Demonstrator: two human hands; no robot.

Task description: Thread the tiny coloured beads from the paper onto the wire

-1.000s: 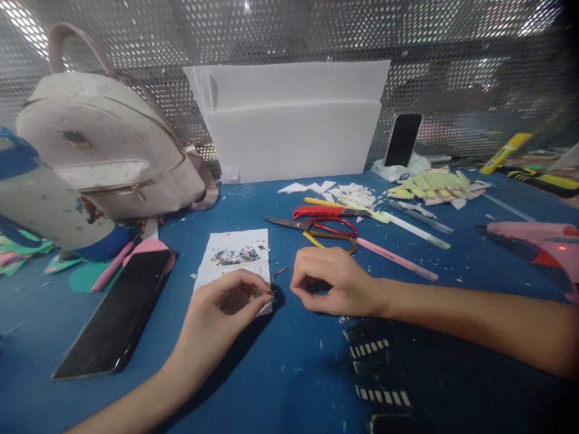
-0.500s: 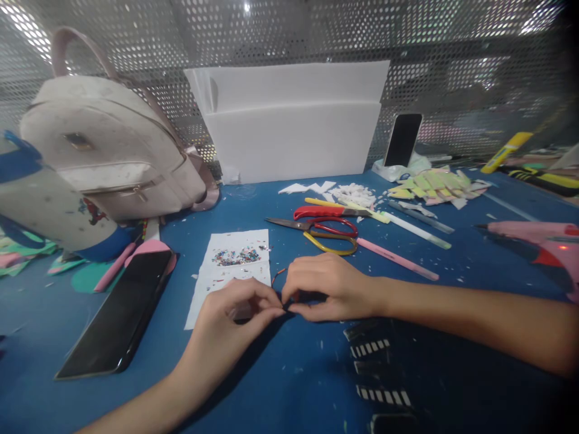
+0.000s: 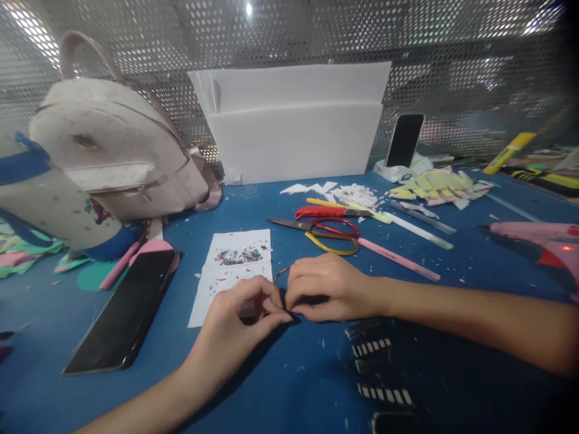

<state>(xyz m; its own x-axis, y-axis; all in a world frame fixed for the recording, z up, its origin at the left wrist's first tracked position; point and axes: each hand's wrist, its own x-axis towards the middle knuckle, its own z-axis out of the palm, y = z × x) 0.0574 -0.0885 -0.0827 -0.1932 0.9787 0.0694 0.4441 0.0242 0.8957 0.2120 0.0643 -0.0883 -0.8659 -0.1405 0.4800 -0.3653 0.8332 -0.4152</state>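
My left hand (image 3: 244,313) and my right hand (image 3: 332,288) meet fingertip to fingertip over the blue table (image 3: 280,386). Both are pinched around something small and dark that I cannot make out. A thin orange-brown strand (image 3: 281,272) rises just behind the fingertips. Left of it lies a white paper (image 3: 205,301) with multicoloured sequins (image 3: 239,255) on it, partly behind my left hand. Scissors (image 3: 325,228) with red and yellow handles rest beyond my right hand. Several black strips with white bars (image 3: 371,348) lie in front of my right forearm.
A phone (image 3: 124,313), a blue-and-white jug (image 3: 58,193) and a backpack (image 3: 113,144) stand or lie at the left. White boards (image 3: 294,138) lean behind. A red-handled cutter (image 3: 319,211), pens, a pink pen (image 3: 398,259), paper scraps (image 3: 436,187) and a pink glue gun (image 3: 538,232) occupy the right.
The view has shifted slightly, so most things appear a little further right. My left fingertips have slid slightly right beneath my right fingertips.
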